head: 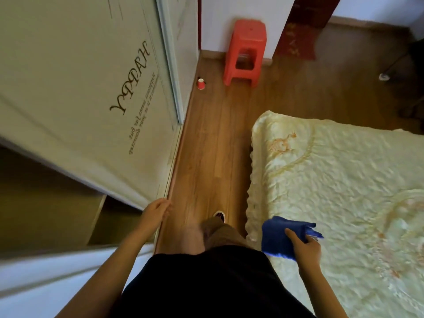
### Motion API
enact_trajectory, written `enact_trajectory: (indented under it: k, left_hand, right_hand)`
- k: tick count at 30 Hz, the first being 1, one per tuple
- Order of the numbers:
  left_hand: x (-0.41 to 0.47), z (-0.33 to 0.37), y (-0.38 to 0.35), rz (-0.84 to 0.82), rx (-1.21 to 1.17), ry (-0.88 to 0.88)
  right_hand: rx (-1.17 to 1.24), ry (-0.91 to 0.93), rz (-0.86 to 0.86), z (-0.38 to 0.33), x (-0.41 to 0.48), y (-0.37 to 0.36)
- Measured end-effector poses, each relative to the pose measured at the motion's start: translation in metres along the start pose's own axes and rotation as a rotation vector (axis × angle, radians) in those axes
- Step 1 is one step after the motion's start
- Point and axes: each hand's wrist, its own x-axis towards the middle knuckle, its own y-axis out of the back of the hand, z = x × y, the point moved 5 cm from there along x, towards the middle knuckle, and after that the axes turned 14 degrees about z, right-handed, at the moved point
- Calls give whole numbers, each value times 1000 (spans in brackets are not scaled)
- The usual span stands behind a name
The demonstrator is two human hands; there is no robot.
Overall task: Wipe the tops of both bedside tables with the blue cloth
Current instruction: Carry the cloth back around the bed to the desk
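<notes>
A: Pinching, that is how the fingers (296, 237) of the right hand (306, 247) are working: thumb lying on top of the blue cloth (278, 235), the other digits tucked underneath and hidden, so the hand is closing on the fabric near its right side.

B: And the cloth itself?

A: Hanging loosely over the near edge of the bed (344, 191), between the person's hip and the quilted cover. It is drooping and folding on itself, corners flopping past the thumb. I am judging it soft, light, limp, probably a microfibre type.

B: So no risk of dropping weight.

A: None. But a limp cloth is bunching easily; gathering it into a flat pad under the palm is likely giving better contact on a tabletop than this edge pinch.

B: Left side?

A: The left hand (157, 211) is carrying nothing, fingers loosely curled and slightly apart, passing close to the lower edge of the wardrobe door (80, 88) lettered "HAPPY"; whether it is touching, I cannot tell.

B: Bedside tables?

A: Not showing. The person is standing on the wooden floor (206, 145) in the aisle between wardrobe and bed. Farther off, a red stool (246, 51) and a small red cup (200, 84) are sitting by the wall.
</notes>
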Motion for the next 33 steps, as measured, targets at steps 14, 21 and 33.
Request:
enact_trajectory:
  k: [14, 21, 33]
  left_hand:
    - [147, 172, -33, 156, 187, -19]
    - [283, 261, -72, 129, 171, -11]
    - [497, 567, -188, -108, 282, -364]
  right_hand:
    - [33, 196, -264, -296, 147, -167]
    - [31, 140, -202, -392, 241, -235]
    - [81, -89, 112, -508, 403, -242]
